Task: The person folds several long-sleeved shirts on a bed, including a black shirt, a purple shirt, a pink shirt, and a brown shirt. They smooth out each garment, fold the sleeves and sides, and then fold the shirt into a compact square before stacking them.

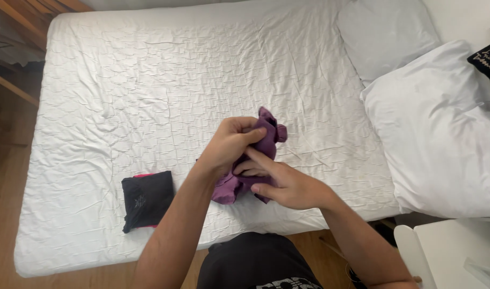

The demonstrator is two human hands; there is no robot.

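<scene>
Purple garment point(266, 140), small, bunched up, held above the near edge of the white bed point(148, 96). Soft, light, floppy cloth, no stiffness; likely best pinched at an edge or hem, bunches slip. Left hand point(230, 143) closed around the upper bunch, knuckles up, forearm reaching up from below. Right hand point(288, 184) lower, fingers tucked into the folds, gripping the bottom part, wrist bent inward. What kind of garment is hard to tell, too crumpled. Folded black garment point(147, 199) lies on the bed left of the hands; pillows point(432, 123) at right
</scene>
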